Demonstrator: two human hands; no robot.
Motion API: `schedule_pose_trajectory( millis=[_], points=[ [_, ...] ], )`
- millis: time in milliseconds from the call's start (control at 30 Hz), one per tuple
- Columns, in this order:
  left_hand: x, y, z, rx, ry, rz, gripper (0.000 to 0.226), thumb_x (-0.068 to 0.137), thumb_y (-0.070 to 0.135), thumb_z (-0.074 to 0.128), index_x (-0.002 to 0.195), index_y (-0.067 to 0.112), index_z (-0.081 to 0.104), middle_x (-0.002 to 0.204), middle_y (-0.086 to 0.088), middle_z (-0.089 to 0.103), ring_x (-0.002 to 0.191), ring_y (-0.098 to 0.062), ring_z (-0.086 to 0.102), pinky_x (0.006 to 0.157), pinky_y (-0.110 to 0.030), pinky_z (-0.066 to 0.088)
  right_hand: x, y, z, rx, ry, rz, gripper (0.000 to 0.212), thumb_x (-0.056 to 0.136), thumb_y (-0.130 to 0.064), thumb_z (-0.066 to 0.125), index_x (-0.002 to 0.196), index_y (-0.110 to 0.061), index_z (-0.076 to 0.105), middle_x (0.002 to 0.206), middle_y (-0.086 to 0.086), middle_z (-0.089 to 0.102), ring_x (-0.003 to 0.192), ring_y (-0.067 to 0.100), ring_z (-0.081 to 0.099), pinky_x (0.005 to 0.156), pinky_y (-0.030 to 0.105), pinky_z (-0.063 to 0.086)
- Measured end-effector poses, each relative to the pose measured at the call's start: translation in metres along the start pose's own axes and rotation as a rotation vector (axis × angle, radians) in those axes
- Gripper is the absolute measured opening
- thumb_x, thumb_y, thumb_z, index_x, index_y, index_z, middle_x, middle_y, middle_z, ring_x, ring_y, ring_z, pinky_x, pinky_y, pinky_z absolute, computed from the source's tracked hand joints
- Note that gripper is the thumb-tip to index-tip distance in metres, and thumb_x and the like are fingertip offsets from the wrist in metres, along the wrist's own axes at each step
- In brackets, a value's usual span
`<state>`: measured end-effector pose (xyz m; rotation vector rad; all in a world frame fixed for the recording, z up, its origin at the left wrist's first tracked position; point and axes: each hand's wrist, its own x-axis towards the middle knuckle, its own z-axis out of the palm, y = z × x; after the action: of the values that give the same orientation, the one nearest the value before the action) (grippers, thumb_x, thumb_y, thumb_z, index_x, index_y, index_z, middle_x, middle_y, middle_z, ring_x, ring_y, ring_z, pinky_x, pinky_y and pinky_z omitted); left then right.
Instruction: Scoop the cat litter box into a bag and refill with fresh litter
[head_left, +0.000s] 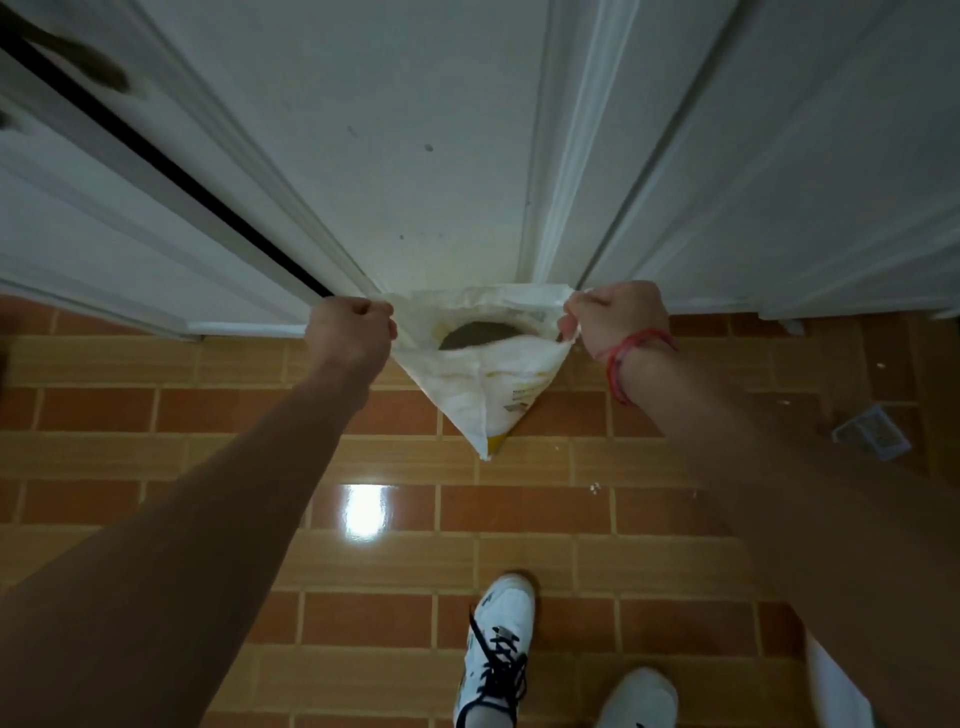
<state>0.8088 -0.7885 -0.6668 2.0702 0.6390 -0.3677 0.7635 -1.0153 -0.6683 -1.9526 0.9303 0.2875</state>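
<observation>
Head view: left hand (353, 332) and right hand (613, 319) each clench a top corner of the white bag (488, 384), hanging open over the tiled floor (208, 415) by the far door (415, 156); one slipping corner would likely spill its grey litter (480, 334).

1 head-worn wide-angle view looks steeply down at the tiled floor (363, 623), facing white doors (415, 130) close ahead.

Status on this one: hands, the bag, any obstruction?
Left hand and right hand each grip a top corner of the white bag. Bag mouth open, grey litter inside. White door close behind bag, nothing else in the way.
</observation>
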Motion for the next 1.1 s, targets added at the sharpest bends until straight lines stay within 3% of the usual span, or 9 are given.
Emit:
schedule_pose_trajectory(
  millis=[133,267,433,600,667,767,867,967,1100],
  points=[
    [0.000,-0.023,0.009,0.033,-0.030,-0.043,0.020,0.099,0.010,0.051,0.090,0.010,0.069,0.079,-0.001,0.066,0.065,-0.011,0.054,0.053,-0.019,0.039,-0.005,0.019,0.008,-0.084,-0.082,-0.007,0.026,0.095,-0.012,0.051,0.091,-0.001,0.074,0.074,-0.003,0.067,0.040,-0.019,0.048,0.037,0.001,0.030],
    [-0.001,-0.029,0.008,0.041,-0.028,-0.019,0.022,0.099,0.008,0.048,0.094,0.009,0.070,0.082,-0.002,0.067,0.060,-0.006,0.052,0.051,-0.017,0.037,-0.007,0.022,0.006,-0.106,-0.084,-0.016,0.026,0.095,-0.015,0.053,0.090,-0.005,0.076,0.065,-0.013,0.060,0.047,-0.009,0.050,0.042,0.001,0.032],
    [-0.005,-0.029,0.008,0.066,-0.034,-0.009,0.020,0.099,0.009,0.052,0.097,0.008,0.072,0.089,-0.003,0.069,0.071,-0.004,0.059,0.064,-0.018,0.045,-0.008,0.028,0.000,-0.105,-0.103,0.004,0.028,0.096,-0.017,0.051,0.087,-0.009,0.077,0.068,-0.012,0.064,0.060,-0.003,0.053,0.063,0.017,0.046],
    [-0.014,-0.029,0.007,0.200,-0.068,0.040,0.018,0.094,0.011,0.054,0.087,0.005,0.070,0.073,-0.005,0.062,0.071,-0.023,0.056,0.062,-0.030,0.044,-0.012,0.034,-0.010,-0.099,-0.085,0.008,0.029,0.091,-0.014,0.050,0.072,-0.006,0.070,0.063,0.003,0.060,0.060,0.014,0.055,0.057,0.024,0.044],
    [-0.023,-0.026,0.005,0.293,-0.074,0.104,0.016,0.094,0.011,0.051,0.089,0.010,0.066,0.084,-0.010,0.066,0.078,-0.026,0.058,0.066,-0.033,0.046,-0.016,0.035,-0.017,-0.061,-0.093,0.031,0.026,0.086,-0.017,0.051,0.070,-0.005,0.067,0.064,0.006,0.059,0.063,0.020,0.056,0.062,0.029,0.045],
    [-0.040,-0.020,0.001,0.364,-0.093,0.180,0.033,0.096,0.022,0.053,0.124,0.005,0.060,0.119,-0.009,0.064,0.109,-0.027,0.060,0.089,-0.041,0.049,-0.028,0.034,-0.033,-0.013,-0.120,0.048,0.027,0.090,-0.028,0.054,0.098,-0.008,0.071,0.089,0.005,0.072,0.079,0.020,0.066,0.073,0.031,0.054],
    [-0.064,-0.012,-0.003,0.444,-0.122,0.275,0.052,0.094,0.040,0.055,0.134,0.006,0.052,0.131,-0.014,0.058,0.119,-0.031,0.055,0.094,-0.041,0.046,-0.052,0.032,-0.061,-0.084,-0.140,0.027,0.046,0.094,-0.040,0.053,0.133,-0.017,0.055,0.128,-0.001,0.059,0.102,0.016,0.057,0.068,0.020,0.042],
    [-0.101,0.009,-0.006,0.522,-0.203,0.347,0.063,0.095,0.046,0.055,0.144,0.009,0.042,0.145,-0.015,0.046,0.130,-0.032,0.046,0.105,-0.047,0.042,-0.081,0.034,-0.097,-0.123,-0.123,0.009,0.053,0.094,-0.047,0.053,0.141,-0.025,0.045,0.143,-0.002,0.048,0.126,0.019,0.049,0.083,0.023,0.035],
    [-0.161,0.046,-0.003,0.591,-0.286,0.514,0.063,0.096,0.041,0.056,0.146,0.005,0.039,0.147,-0.017,0.042,0.135,-0.033,0.041,0.109,-0.044,0.035,-0.131,0.037,-0.154,-0.117,-0.110,0.015,0.058,0.093,-0.051,0.052,0.144,-0.029,0.039,0.143,-0.001,0.047,0.130,0.022,0.047,0.089,0.036,0.051]
  ],
)
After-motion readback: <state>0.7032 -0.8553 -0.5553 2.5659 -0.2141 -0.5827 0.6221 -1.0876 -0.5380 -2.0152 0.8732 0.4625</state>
